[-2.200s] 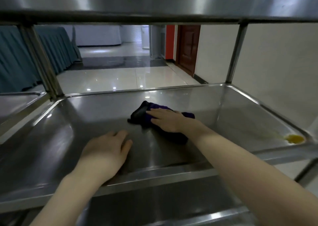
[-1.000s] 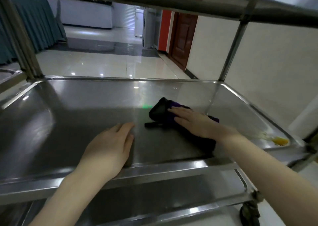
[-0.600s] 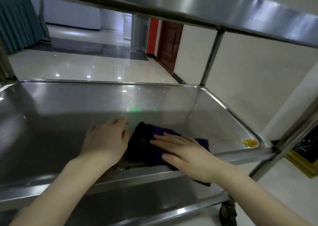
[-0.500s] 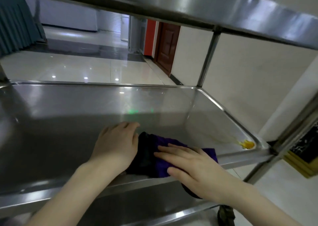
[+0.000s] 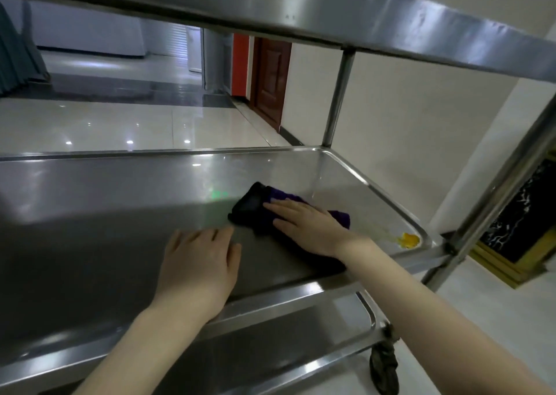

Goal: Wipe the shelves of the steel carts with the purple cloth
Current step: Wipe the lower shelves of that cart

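The steel cart's middle shelf (image 5: 105, 202) fills the view, under the top shelf (image 5: 331, 6). On its right half lies the folded purple cloth (image 5: 255, 208). My right hand (image 5: 307, 226) presses flat on the cloth, fingers spread and pointing left. My left hand (image 5: 198, 262) rests palm down on the bare steel near the front rim, just left of the cloth and not touching it. A yellow stain (image 5: 406, 239) sits in the shelf's near right corner.
A lower shelf (image 5: 270, 334) shows below the front rim, with a caster wheel (image 5: 385, 364) at its right corner. Steel posts (image 5: 337, 96) hold the shelves. A pale wall stands to the right, glossy tiled floor and a brown door (image 5: 270, 81) beyond.
My right hand has pushed the cloth away from the front rim toward the back right of the shelf. My left hand now lies apart from the cloth. The view shifted slightly.
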### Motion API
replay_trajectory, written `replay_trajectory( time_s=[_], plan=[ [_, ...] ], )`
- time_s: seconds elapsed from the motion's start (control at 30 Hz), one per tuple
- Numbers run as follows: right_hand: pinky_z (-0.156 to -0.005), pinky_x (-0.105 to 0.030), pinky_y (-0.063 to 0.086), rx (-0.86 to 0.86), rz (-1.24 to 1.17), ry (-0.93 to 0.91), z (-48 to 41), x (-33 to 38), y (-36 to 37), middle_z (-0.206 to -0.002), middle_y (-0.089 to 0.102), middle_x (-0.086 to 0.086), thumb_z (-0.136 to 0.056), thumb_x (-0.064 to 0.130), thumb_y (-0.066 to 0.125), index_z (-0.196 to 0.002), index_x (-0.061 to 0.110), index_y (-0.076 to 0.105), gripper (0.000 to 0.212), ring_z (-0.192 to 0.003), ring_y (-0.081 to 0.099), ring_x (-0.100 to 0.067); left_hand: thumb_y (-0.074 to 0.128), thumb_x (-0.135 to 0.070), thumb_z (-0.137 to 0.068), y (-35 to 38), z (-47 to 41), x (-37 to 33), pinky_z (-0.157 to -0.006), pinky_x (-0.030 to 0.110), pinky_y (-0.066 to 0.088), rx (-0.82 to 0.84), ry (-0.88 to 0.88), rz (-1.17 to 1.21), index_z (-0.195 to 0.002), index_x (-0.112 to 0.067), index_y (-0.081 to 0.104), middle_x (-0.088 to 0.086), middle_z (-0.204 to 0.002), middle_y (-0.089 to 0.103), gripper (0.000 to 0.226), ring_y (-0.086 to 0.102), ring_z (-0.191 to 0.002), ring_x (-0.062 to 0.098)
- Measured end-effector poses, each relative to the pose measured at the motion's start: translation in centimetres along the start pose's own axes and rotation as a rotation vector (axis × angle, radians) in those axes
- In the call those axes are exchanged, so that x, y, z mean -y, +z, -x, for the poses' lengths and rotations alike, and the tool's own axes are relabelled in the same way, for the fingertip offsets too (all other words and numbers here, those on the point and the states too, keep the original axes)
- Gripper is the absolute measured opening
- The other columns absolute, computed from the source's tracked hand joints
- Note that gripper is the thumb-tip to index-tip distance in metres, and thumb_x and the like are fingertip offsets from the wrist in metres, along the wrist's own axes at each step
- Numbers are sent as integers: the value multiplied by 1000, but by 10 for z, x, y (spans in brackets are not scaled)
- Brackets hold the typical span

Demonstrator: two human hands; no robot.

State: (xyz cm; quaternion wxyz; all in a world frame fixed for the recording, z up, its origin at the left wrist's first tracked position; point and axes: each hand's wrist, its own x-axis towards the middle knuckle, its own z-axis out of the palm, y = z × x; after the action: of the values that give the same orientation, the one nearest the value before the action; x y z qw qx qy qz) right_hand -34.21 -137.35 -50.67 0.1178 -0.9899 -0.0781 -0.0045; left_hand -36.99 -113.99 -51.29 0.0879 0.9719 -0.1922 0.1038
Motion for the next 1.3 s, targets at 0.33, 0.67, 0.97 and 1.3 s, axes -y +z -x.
replay_trajectory(
  time_s=[0.33, 0.67, 0.97, 1.3],
  plan=[
    [-115, -25, 6, -41, 10, -45, 78, 14, -3, -156, 15, 26, -99, 54, 22, -147, 50, 19, 48, -144, 7, 3, 24, -33, -101, 14, -26, -50, -111, 47, 26, 20, -9, 91, -142, -31, 27, -4, -142, 40, 41, 39, -129, 23],
    [-116, -54, 8, -31, 30, 278, -49, -50, -20, -160, 17, 13, -102, 45, 26, -151, 39, 22, 49, -147, 14, -15, 23, -31, -100, 16, -33, -52, -103, 38, 30, -14, 27, -9, -121, -27, 48, -3, -125, 56, 33, 53, -111, 21],
    [-111, -22, 8, -103, 28, -20, 105, -26, -6, -155, 21, 26, -97, 54, 20, -147, 48, 22, 50, -143, 12, 4, 25, -44, -98, 11, -46, -68, -65, 32, 34, -11, 105, -119, -141, -28, 31, 12, -113, 60, 46, 59, -95, 32],
    [-113, -59, 15, -97, 60, 373, -38, -111, -31, -158, 25, 9, -102, 39, 31, -148, 36, 28, 46, -145, 22, -19, 11, -59, -96, 8, -42, -91, -95, 45, 44, 340, 65, -270, -150, -43, -1, 24, -149, 19, 57, 40, -122, 39]
  ],
)
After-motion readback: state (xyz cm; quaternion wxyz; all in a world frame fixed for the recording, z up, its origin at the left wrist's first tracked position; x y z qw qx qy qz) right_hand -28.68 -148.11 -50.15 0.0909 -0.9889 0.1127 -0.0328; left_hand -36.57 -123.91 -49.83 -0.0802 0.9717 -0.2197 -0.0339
